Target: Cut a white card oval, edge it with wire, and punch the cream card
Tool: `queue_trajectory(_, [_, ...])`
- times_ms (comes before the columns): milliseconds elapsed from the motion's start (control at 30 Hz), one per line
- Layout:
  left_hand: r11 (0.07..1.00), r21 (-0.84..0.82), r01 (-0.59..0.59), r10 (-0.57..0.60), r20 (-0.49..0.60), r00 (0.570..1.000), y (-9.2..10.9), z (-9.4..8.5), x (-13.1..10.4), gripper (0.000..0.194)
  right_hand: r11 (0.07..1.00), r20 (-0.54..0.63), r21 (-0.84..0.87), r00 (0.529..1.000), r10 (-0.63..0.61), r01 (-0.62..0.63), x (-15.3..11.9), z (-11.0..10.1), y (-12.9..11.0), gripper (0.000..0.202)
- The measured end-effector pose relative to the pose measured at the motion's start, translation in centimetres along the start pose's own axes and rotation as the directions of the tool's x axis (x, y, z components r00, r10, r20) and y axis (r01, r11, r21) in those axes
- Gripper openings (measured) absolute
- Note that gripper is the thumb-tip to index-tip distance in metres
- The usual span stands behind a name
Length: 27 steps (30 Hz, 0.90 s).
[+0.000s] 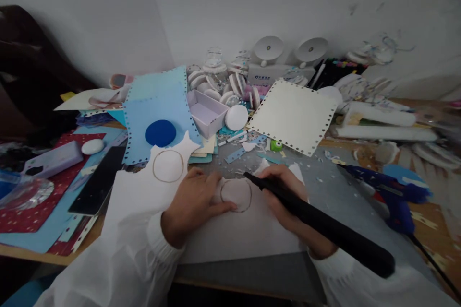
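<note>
"Where is the white paper [230, 237] seen?"

"At the grey mat's [355, 211] eight o'clock, its drawn circle [251, 196] flanked by both hands. It is pressed by the left hand [194, 201] — thumb and fingers apart."

"And the black tool [324, 220]?"

"Clamped in the right hand [286, 196], its tip at the circle's one o'clock."

"Farther out?"

"A blue disc [160, 133] is pictured at ten, a lilac box [207, 111] at eleven — a glue gun [392, 192] at three."

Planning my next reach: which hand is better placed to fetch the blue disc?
Left, I'd say: the left hand looks nearer the blue disc and just rests on the paper, while the right hand grips the black tool.
</note>
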<state>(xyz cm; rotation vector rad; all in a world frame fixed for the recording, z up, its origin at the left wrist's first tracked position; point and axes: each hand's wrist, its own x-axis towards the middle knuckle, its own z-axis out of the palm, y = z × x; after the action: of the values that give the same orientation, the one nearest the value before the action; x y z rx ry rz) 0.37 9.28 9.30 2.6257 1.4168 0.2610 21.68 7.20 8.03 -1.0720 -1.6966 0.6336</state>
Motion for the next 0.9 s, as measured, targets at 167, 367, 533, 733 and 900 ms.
queue_trajectory(167, [0.997, -0.059, -0.058, 0.053, -0.077, 0.996, -0.5, 1.4, -0.4, 0.049, 0.995, 0.035, -0.072, 0.997, 0.067, -0.065, -0.2, 0.2, 0.8, 0.014])
queue_trajectory(367, [0.99, -0.091, -0.112, 0.097, -0.151, 0.984, -0.8, 1.8, -0.4, 0.046, 0.985, 0.123, -0.127, 0.984, 0.131, -0.116, 0.5, 0.0, 0.6, 0.015])
queue_trajectory(533, [0.989, -0.09, -0.122, 0.106, -0.163, 0.981, -0.8, 1.7, -0.4, 0.044, 0.982, 0.206, -0.18, 0.974, 0.098, -0.061, 0.7, -0.3, 0.8, 0.02])
queue_trajectory(733, [0.988, -0.114, -0.101, 0.086, -0.127, 0.988, -0.8, 1.7, -0.3, 0.049, 0.981, 0.261, -0.192, 0.965, 0.019, 0.032, 0.8, -0.6, 1.1, 0.024])
queue_trajectory(900, [0.99, -0.118, -0.071, 0.063, -0.071, 0.995, -0.8, 1.8, -0.2, 0.052, 0.98, 0.232, -0.196, 0.973, 0.012, 0.035, 0.4, -0.9, 1.2, 0.023])
